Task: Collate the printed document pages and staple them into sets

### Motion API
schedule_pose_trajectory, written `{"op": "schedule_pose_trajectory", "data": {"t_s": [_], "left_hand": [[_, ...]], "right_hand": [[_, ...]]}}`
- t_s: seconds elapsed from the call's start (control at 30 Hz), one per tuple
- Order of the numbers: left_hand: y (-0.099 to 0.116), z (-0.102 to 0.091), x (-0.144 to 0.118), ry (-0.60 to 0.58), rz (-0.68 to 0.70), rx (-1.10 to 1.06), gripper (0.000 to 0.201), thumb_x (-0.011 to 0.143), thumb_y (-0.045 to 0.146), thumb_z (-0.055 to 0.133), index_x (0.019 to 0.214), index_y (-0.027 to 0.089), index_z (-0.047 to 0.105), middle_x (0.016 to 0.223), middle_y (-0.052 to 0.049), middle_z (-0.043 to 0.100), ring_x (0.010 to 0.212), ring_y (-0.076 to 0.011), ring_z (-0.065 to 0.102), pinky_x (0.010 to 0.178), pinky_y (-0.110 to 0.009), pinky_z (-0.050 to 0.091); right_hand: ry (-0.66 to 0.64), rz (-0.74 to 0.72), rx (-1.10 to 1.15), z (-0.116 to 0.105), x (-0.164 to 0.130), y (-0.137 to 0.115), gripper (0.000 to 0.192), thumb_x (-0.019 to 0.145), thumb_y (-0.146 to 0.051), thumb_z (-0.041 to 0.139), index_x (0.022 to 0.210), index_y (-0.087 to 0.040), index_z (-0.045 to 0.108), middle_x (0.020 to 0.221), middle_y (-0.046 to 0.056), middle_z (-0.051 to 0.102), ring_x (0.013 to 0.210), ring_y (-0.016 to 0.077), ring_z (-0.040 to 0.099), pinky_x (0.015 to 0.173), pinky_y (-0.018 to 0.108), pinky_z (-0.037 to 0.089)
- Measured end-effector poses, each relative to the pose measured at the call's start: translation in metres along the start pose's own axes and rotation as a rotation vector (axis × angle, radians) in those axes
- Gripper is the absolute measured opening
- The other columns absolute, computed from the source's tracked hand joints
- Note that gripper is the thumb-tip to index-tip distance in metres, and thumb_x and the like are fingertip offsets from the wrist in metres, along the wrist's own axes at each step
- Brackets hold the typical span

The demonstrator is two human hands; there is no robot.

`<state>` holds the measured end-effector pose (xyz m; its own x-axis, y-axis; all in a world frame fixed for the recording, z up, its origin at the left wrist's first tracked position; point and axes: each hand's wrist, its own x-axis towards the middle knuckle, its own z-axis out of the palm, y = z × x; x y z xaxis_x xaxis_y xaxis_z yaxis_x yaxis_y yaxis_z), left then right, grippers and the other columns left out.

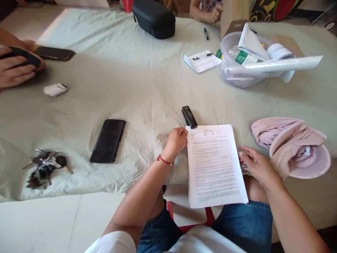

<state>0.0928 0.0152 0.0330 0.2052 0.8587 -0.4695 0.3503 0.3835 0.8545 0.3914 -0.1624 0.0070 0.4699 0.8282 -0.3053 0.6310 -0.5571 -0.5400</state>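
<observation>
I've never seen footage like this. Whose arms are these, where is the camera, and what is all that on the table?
There is no machine here. The camera sits on a person's head and looks down, so the two arms rising from the bottom edge are that person's own.

The left hand is closed at the top left corner of a stack of printed papers, right beside a black stapler. Whether it pinches the sheets is hard to tell. The right hand rests open at the stack's right edge.

On the grey-green tablecloth also lie a black phone, a bunch of keys, a pink hat, a clear plastic tub full of papers, a notepad and a black case.

The hands at the far left, holding a phone, and at the top belong to other people.
</observation>
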Motion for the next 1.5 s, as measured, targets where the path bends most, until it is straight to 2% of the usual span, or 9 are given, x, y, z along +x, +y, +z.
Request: {"op": "schedule_pose_trajectory", "data": {"t_s": [0.37,0.67,0.83,0.97,1.07,1.17,1.27,1.37,1.5], "left_hand": [[0.009,-0.005,-0.005,-0.025,-0.069,-0.021,0.034,0.107,0.016,0.048,0.074,0.021,0.053,0.054,0.006,0.048,0.046,-0.0089,0.034,0.048,-0.023,0.025],[-0.007,0.002,0.009,-0.013,-0.005,0.052,0.037,0.099,0.012,0.049,0.064,0.021,0.053,0.046,0.003,0.051,0.046,-0.0119,0.042,0.051,-0.026,0.028],[-0.010,0.005,0.010,0.025,-0.021,0.040,0.037,0.102,0.015,0.049,0.065,0.022,0.052,0.049,0.003,0.057,0.045,-0.0108,0.040,0.051,-0.027,0.025],[-0.009,0.007,0.010,0.061,-0.048,0.013,0.035,0.102,0.016,0.049,0.069,0.021,0.055,0.053,0.000,0.064,0.046,-0.0112,0.039,0.052,-0.027,0.028],[-0.010,0.007,0.011,0.066,-0.040,0.016,0.034,0.103,0.016,0.049,0.070,0.021,0.056,0.054,0.000,0.065,0.048,-0.0121,0.041,0.053,-0.027,0.029],[-0.010,0.006,0.011,0.055,-0.044,0.029,0.034,0.104,0.016,0.048,0.071,0.021,0.058,0.056,0.000,0.067,0.047,-0.0120,0.040,0.051,-0.028,0.029],[-0.010,0.006,0.011,0.058,-0.036,0.035,0.035,0.105,0.017,0.048,0.071,0.021,0.058,0.055,0.001,0.067,0.046,-0.0116,0.039,0.050,-0.027,0.028],[-0.011,0.006,0.012,0.078,-0.014,0.044,0.034,0.104,0.016,0.050,0.072,0.022,0.058,0.053,0.001,0.066,0.047,-0.0121,0.041,0.050,-0.027,0.029],[-0.012,0.007,0.013,0.082,-0.005,0.058,0.031,0.104,0.017,0.051,0.076,0.021,0.062,0.053,0.001,0.065,0.047,-0.0133,0.045,0.051,-0.027,0.032]], "right_hand": [[-0.222,0.205,0.830,0.023,-0.017,-0.045,0.051,0.081,-0.065,0.091,0.113,-0.026,0.084,0.124,0.007,0.087,0.128,0.0332,0.079,0.122,0.048,0.056],[-0.374,0.322,0.882,-0.007,0.015,-0.049,0.048,0.071,-0.051,0.102,0.104,-0.021,0.083,0.097,0.007,0.088,0.085,0.0248,0.085,0.085,0.036,0.069],[-0.393,0.168,0.728,-0.030,0.054,-0.066,0.044,0.075,-0.052,0.097,0.103,-0.022,0.081,0.096,0.008,0.087,0.081,0.0262,0.083,0.081,0.039,0.069],[-0.312,0.078,0.502,-0.023,0.067,-0.066,0.038,0.092,-0.049,0.079,0.117,-0.021,0.078,0.106,0.011,0.087,0.092,0.0314,0.084,0.087,0.048,0.069],[0.028,-0.101,0.053,-0.011,0.052,-0.064,0.036,0.098,-0.035,0.067,0.128,-0.016,0.076,0.119,0.019,0.084,0.107,0.0387,0.082,0.101,0.063,0.064],[0.398,-0.579,-0.234,0.005,0.015,-0.067,0.043,0.104,-0.025,0.063,0.145,-0.015,0.070,0.145,0.021,0.074,0.138,0.0399,0.070,0.119,0.064,0.055],[0.268,-0.942,-0.332,0.027,-0.029,-0.070,0.052,0.109,-0.015,0.058,0.160,-0.020,0.058,0.152,0.014,0.073,0.145,0.0286,0.067,0.123,0.051,0.056],[0.053,-1.062,-0.426,0.054,-0.060,-0.066,0.053,0.111,-0.014,0.054,0.164,-0.018,0.054,0.160,0.010,0.069,0.151,0.0252,0.063,0.126,0.050,0.053],[-0.013,-1.111,-0.469,0.077,-0.077,-0.054,0.051,0.111,-0.013,0.050,0.162,-0.014,0.056,0.167,0.007,0.063,0.154,0.0211,0.060,0.137,0.046,0.039]]}}
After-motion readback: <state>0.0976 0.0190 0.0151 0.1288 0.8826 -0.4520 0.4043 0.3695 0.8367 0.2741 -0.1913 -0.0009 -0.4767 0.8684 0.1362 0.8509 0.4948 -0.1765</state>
